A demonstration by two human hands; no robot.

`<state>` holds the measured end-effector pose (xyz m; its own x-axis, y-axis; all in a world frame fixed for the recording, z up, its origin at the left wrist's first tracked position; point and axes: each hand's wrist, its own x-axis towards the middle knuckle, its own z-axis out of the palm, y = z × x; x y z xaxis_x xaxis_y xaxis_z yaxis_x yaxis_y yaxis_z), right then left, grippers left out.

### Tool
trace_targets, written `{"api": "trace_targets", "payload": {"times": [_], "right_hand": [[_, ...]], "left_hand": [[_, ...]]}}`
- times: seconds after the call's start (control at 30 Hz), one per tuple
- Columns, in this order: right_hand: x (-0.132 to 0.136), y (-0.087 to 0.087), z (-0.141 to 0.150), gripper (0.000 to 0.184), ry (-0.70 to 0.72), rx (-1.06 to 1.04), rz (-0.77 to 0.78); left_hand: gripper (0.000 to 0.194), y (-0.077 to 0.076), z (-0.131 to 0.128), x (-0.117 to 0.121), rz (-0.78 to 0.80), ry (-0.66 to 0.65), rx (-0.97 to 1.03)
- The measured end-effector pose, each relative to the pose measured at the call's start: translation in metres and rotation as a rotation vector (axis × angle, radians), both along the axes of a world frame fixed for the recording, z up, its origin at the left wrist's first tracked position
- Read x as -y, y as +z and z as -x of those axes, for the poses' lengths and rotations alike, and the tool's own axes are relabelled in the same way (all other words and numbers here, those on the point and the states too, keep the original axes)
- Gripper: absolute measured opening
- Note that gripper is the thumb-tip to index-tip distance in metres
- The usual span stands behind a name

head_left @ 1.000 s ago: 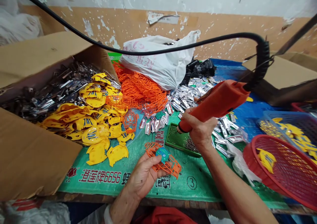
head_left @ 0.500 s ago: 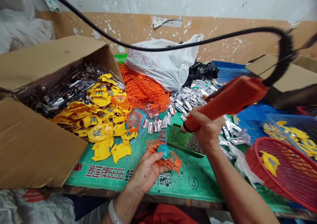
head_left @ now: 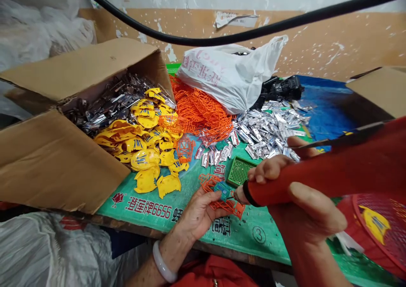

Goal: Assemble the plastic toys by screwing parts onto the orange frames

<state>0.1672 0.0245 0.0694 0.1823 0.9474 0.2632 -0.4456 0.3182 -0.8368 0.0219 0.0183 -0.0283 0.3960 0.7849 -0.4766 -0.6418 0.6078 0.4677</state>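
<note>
My left hand [head_left: 203, 211] pinches an orange plastic frame [head_left: 235, 210] low over the table, with the thumb against a small teal piece [head_left: 223, 190] lying on it. My right hand [head_left: 304, 211] grips a red power screwdriver [head_left: 320, 175], which is tilted with its nose down to the left. The tip of the tool meets the frame beside the teal piece; exact contact is too small to make out. Just behind stands a green perforated tray [head_left: 241, 171], its right part hidden by my right hand and the screwdriver.
Yellow shells [head_left: 144, 160] spill from a cardboard box [head_left: 95, 160] at left. Orange frames [head_left: 203, 109] lie under a white bag [head_left: 225, 77]; silvery parts [head_left: 269, 126] spread to their right. A red basket [head_left: 358, 236] stands at right. A black cable [head_left: 203, 40] hangs across the top.
My right hand has brought the screwdriver down from above the green tray to the orange frame. My left hand still holds the frame. The camera view has shifted a little left.
</note>
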Motion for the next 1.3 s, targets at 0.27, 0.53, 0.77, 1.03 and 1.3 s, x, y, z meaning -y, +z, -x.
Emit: {"api": "trace_targets", "payload": {"times": [0.27,0.53,0.77,1.03,1.3], "right_hand": [[-0.001,-0.006,0.003,0.051,0.012,-0.014,0.007],[-0.002,-0.010,0.002,0.048,-0.010,0.034,0.009],[0.001,-0.011,0.001,0.051,0.013,0.057,0.009],[0.002,-0.011,0.005,0.048,0.037,0.073,0.006],[0.000,-0.010,0.008,0.047,0.062,0.092,-0.004]], "left_hand": [[0.037,0.003,0.000,-0.001,-0.008,-0.003,0.025],[0.041,0.003,0.000,0.000,-0.013,-0.010,0.004],[0.041,0.001,0.000,0.000,-0.016,-0.008,-0.012],[0.044,-0.001,0.000,-0.001,-0.041,-0.027,-0.025],[0.038,0.000,0.001,-0.001,-0.044,-0.045,-0.017]]}}
